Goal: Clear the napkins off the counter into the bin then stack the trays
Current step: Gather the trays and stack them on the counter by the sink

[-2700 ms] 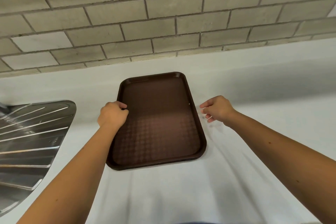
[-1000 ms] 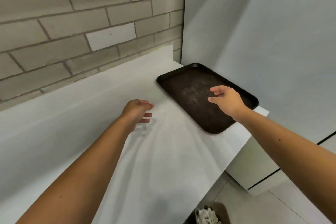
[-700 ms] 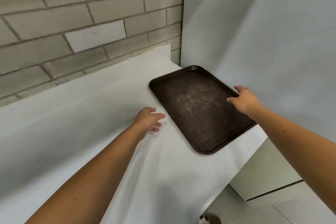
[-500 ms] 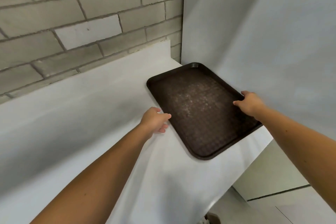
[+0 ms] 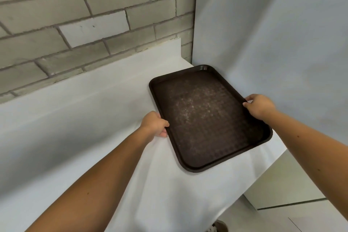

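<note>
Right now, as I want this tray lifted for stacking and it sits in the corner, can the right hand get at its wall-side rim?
Yes, it seems so: the right hand grips that rim of the tray, so the white wall leaves room enough. The left hand grips the opposite rim.

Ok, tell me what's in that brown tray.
No objects in the brown tray, only pale smudges on its floor. The left hand and right hand grip its long rims. Anything beneath it is covered.
</note>
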`<act>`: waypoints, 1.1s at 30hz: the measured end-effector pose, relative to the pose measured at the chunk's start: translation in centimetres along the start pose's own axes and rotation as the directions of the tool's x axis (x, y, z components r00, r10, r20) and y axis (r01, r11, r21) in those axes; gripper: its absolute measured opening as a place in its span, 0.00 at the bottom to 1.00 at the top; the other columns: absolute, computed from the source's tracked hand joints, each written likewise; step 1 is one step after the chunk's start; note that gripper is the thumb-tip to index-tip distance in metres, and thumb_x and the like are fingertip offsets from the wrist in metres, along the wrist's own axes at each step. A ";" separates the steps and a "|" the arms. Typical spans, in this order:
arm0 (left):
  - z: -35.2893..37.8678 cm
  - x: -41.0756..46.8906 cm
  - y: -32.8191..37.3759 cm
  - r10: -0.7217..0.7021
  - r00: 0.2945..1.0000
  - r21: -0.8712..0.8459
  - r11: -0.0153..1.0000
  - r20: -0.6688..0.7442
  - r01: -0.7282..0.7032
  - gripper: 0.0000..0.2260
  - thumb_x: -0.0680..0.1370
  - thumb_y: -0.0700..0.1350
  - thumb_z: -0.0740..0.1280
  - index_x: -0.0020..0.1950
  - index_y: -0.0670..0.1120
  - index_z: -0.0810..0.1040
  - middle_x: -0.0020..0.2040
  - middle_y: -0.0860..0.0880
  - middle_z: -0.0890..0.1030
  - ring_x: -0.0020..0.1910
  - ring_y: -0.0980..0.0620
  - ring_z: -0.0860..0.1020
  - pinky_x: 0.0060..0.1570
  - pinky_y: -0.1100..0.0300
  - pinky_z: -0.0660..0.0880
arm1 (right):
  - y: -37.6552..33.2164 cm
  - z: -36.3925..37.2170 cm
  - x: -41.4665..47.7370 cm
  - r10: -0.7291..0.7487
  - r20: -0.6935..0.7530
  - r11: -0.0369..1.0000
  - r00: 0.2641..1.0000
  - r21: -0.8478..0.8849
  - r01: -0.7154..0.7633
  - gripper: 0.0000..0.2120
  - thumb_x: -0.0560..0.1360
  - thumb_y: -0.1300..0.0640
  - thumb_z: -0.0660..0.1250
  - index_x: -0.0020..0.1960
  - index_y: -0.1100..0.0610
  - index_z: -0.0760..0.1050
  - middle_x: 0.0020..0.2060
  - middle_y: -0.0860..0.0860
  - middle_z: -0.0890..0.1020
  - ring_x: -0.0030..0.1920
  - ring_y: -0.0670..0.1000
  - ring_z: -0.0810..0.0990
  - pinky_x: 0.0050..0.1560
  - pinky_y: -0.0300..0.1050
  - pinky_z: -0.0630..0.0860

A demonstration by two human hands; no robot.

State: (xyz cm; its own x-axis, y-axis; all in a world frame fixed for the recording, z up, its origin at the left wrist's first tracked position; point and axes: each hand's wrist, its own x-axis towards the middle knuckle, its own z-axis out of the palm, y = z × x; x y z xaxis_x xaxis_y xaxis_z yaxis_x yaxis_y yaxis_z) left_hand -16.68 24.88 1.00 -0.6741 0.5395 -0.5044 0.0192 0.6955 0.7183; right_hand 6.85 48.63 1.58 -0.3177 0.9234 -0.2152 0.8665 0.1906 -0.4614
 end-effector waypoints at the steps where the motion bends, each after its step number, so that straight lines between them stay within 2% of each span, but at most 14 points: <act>1: -0.6 -0.2 -0.2 -0.006 1.000 -0.002 1.000 -0.010 0.006 0.10 0.77 0.39 0.70 0.55 0.42 0.73 0.43 0.42 0.80 0.38 0.46 0.83 0.42 0.54 0.82 | -0.4 0.1 -0.3 -0.001 0.002 1.000 1.000 0.008 0.001 0.15 0.79 0.55 0.64 0.63 0.58 0.76 0.59 0.59 0.80 0.58 0.61 0.77 0.58 0.48 0.72; 3: -2.4 -0.9 -0.7 -0.014 0.999 -0.012 1.000 -0.036 0.013 0.09 0.77 0.38 0.70 0.55 0.42 0.73 0.43 0.42 0.80 0.38 0.46 0.82 0.40 0.55 0.82 | -1.5 0.5 -1.1 -0.008 0.009 1.000 1.000 0.030 0.008 0.13 0.78 0.57 0.65 0.61 0.59 0.77 0.57 0.59 0.80 0.57 0.61 0.78 0.55 0.46 0.72; 6: -5.9 -1.9 -2.4 0.005 0.996 -0.027 1.000 -0.090 -0.007 0.12 0.77 0.38 0.69 0.60 0.40 0.74 0.44 0.41 0.80 0.39 0.46 0.81 0.46 0.52 0.81 | -3.8 1.7 -2.9 -0.049 0.047 0.997 0.998 0.064 0.046 0.09 0.76 0.59 0.68 0.55 0.61 0.80 0.51 0.59 0.82 0.53 0.60 0.79 0.52 0.46 0.73; 8: -8.8 -3.1 -4.2 0.006 0.989 -0.031 0.999 -0.151 -0.011 0.14 0.78 0.38 0.68 0.63 0.39 0.75 0.50 0.41 0.80 0.43 0.45 0.81 0.48 0.52 0.80 | -5.8 3.0 -4.5 -0.093 0.071 0.992 0.993 0.098 0.085 0.06 0.74 0.59 0.70 0.49 0.60 0.81 0.47 0.57 0.82 0.50 0.59 0.80 0.51 0.47 0.75; 10: -11.6 -4.4 -6.3 -0.012 0.978 -0.035 0.999 -0.207 0.005 0.10 0.78 0.37 0.67 0.59 0.39 0.77 0.54 0.40 0.80 0.48 0.43 0.81 0.48 0.52 0.80 | -7.8 4.4 -6.4 -0.132 0.108 0.982 0.985 0.148 0.115 0.04 0.73 0.58 0.71 0.45 0.59 0.81 0.44 0.56 0.83 0.47 0.57 0.80 0.49 0.47 0.76; 13: -15.6 -6.8 -9.6 -0.068 0.960 -0.083 0.995 -0.273 0.047 0.13 0.78 0.36 0.67 0.62 0.38 0.76 0.54 0.41 0.80 0.48 0.46 0.80 0.41 0.58 0.78 | -11.1 6.7 -9.0 -0.184 0.193 0.966 0.964 0.218 0.141 0.04 0.73 0.59 0.71 0.45 0.60 0.81 0.43 0.56 0.83 0.44 0.57 0.81 0.50 0.54 0.80; 16: -19.1 -9.8 -12.9 -0.116 0.930 -0.133 0.988 -0.349 0.073 0.14 0.78 0.36 0.67 0.64 0.38 0.76 0.53 0.42 0.79 0.43 0.48 0.79 0.38 0.60 0.77 | -14.8 8.6 -11.7 -0.259 0.256 0.941 0.931 0.282 0.185 0.05 0.73 0.59 0.72 0.47 0.60 0.80 0.45 0.56 0.82 0.46 0.57 0.81 0.50 0.54 0.81; 20: -23.5 -14.5 -17.9 -0.174 0.877 -0.212 0.974 -0.449 0.084 0.14 0.79 0.36 0.65 0.65 0.38 0.76 0.54 0.42 0.80 0.46 0.46 0.80 0.43 0.57 0.79 | -19.9 11.1 -16.0 -0.374 0.356 0.899 0.856 0.365 0.241 0.03 0.73 0.62 0.71 0.46 0.60 0.78 0.46 0.57 0.81 0.48 0.58 0.80 0.47 0.52 0.81; 23: -26.5 -18.5 -21.4 -0.215 0.821 -0.274 0.959 -0.530 0.075 0.13 0.79 0.35 0.64 0.64 0.40 0.77 0.52 0.43 0.81 0.44 0.48 0.80 0.37 0.61 0.77 | -23.7 13.3 -19.5 -0.468 0.401 0.874 0.787 0.338 0.348 0.03 0.74 0.62 0.69 0.46 0.61 0.76 0.46 0.58 0.80 0.47 0.59 0.81 0.47 0.55 0.82; 30: -32.4 -26.7 -29.0 -0.351 0.676 -0.417 0.906 -0.648 0.071 0.10 0.79 0.32 0.63 0.56 0.42 0.79 0.39 0.47 0.80 0.35 0.52 0.78 0.29 0.63 0.77 | -31.3 17.7 -28.4 -0.603 0.497 0.798 0.624 0.383 0.466 0.04 0.75 0.62 0.68 0.48 0.62 0.75 0.45 0.57 0.80 0.45 0.56 0.80 0.39 0.48 0.79; 33: -35.3 -29.5 -32.5 -0.390 0.624 -0.444 0.893 -0.678 0.076 0.10 0.78 0.33 0.64 0.56 0.41 0.80 0.43 0.46 0.82 0.40 0.49 0.80 0.36 0.58 0.78 | -34.1 19.8 -32.3 -0.631 0.525 0.776 0.571 0.426 0.465 0.06 0.74 0.64 0.68 0.50 0.65 0.75 0.45 0.60 0.81 0.41 0.56 0.80 0.37 0.48 0.79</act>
State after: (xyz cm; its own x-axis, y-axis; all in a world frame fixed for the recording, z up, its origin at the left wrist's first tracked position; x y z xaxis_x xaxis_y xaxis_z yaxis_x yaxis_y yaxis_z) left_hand -23.46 -30.42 9.48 -0.9283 -0.2560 -0.2697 -0.3615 0.4514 0.8158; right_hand -20.05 5.74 7.25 -0.9302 0.2326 -0.2840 0.3607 0.4349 -0.8251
